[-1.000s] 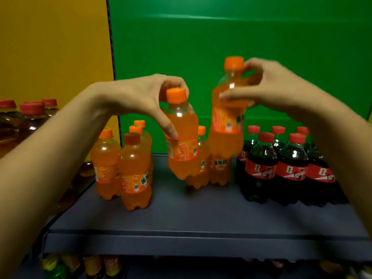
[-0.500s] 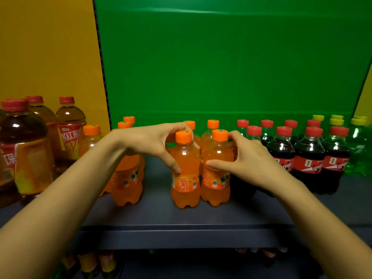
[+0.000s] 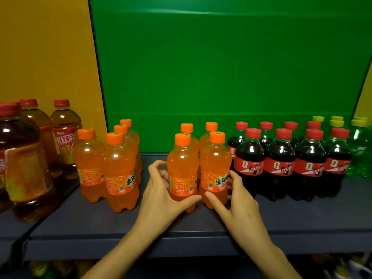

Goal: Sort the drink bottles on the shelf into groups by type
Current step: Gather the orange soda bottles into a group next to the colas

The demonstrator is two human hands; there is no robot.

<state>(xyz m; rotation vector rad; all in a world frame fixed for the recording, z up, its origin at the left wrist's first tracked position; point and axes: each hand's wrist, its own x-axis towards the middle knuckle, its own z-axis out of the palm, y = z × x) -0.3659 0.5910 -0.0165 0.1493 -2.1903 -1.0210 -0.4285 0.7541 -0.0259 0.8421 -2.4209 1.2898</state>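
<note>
A second ago both hands held two bottles up in the air near their caps; now both bottles stand on the dark grey shelf, and the hands have slid down to their lower halves. The left hand wraps the left orange soda bottle, a small clear plastic one with an orange cap, in a close grip: thumb across the front near the base, fingers curled round its left side. The right hand cups the right orange soda bottle, its twin, with the thumb at the base and the fingers tucked round the right side. That side is crowded by the dark cola bottles with red caps and labels, which stand just beside it in two rows. The held pair touch, directly in front of two back orange bottles. Four more orange bottles stand apart on the left. Green bottles with yellow caps close the right end, and large brown tea bottles stand far left.
</note>
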